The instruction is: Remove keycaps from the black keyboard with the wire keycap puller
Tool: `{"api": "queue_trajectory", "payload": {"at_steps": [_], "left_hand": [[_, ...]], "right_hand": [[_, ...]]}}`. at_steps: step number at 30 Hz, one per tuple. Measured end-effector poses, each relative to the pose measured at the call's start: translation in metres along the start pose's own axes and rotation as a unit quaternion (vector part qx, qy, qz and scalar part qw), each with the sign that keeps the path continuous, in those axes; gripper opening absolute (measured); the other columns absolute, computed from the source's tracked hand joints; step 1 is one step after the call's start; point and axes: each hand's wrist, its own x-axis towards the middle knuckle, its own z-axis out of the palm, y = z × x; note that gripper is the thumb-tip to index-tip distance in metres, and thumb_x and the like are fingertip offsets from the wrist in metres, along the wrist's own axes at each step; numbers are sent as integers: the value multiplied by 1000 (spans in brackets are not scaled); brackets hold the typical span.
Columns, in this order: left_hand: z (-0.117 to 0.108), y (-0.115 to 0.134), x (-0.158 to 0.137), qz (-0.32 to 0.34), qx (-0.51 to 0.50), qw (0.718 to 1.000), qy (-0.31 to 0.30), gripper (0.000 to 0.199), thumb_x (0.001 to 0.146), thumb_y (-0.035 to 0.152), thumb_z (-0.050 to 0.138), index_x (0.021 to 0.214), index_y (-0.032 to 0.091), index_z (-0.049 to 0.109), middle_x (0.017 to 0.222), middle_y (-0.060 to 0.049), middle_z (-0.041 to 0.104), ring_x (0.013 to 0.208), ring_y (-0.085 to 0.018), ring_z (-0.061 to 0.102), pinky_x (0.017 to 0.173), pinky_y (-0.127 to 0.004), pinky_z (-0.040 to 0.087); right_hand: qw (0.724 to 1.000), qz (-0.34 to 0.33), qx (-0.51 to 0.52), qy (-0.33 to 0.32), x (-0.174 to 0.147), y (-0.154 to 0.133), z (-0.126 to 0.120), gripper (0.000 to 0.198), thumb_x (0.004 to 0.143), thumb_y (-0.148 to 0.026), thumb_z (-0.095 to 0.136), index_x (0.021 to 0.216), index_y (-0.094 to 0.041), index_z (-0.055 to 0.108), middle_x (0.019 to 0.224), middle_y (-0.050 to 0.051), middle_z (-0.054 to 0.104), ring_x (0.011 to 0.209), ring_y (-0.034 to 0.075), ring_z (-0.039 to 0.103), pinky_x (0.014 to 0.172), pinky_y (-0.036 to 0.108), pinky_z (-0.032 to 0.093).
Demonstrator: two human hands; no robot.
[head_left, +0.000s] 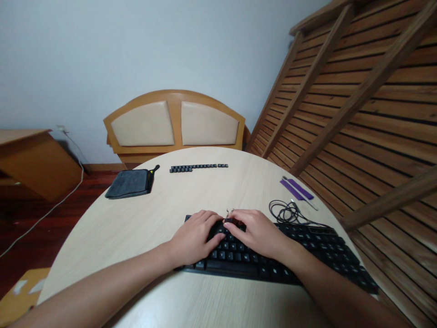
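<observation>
A black computer keyboard (252, 272) lies at the table's near right, under both hands. My left hand (196, 234) rests over its left part, fingers curled, with the index fingertip against a small black keycap (228, 220). My right hand (257, 230) reaches in from the other side, thumb and index finger closed around the same spot. Thin metal wire ends, like those of a wire keycap puller (229, 211), stick up between the fingertips. The fingers cover much of the keycap and the puller.
Loose keycaps (198, 167) stand in rows at the far side of the round table (143, 237). A dark grey pouch (128, 183) lies left. To the right are a coiled cable (287, 212), a purple cloth strip (296, 189) and a thin metal tool (309, 205).
</observation>
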Motion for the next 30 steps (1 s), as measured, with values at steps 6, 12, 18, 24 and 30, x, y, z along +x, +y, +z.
{"api": "queue_trajectory", "payload": {"at_steps": [6,12,18,24,30], "left_hand": [[0,-1,-1,-1,1,1000,0,30,92,35,51,117,20,54,115,-8,62,107,-26,55,95,-43,45],[1,-1,-1,-3,2,1000,1,30,92,35,51,118,20,53,115,-8,62,108,-25,55,95,-43,45],[0,-1,-1,2,1,1000,1,33,92,35,51,121,20,52,116,-8,62,107,-25,55,95,-43,45],[1,-1,-1,6,4,1000,3,34,92,35,51,123,20,52,116,-8,62,107,-26,55,95,-44,46],[1,-2,0,8,8,1000,3,33,92,34,52,122,20,52,116,-8,62,107,-26,55,95,-44,46]], "right_hand": [[1000,-6,-28,-6,-2,7,-4,21,92,-35,51,89,-21,66,87,6,71,82,22,65,75,31,44],[999,40,-24,2,2,9,-2,26,94,-38,48,83,-19,62,80,5,69,71,18,64,64,28,43],[997,79,-12,22,3,10,1,27,92,-40,49,77,-20,57,70,4,67,64,18,62,56,26,41],[996,90,-12,15,4,11,4,29,94,-39,45,75,-20,56,79,5,72,71,19,66,59,26,42],[995,101,23,4,4,11,6,30,96,-39,43,77,-21,57,83,2,74,76,19,68,66,27,44]]}}
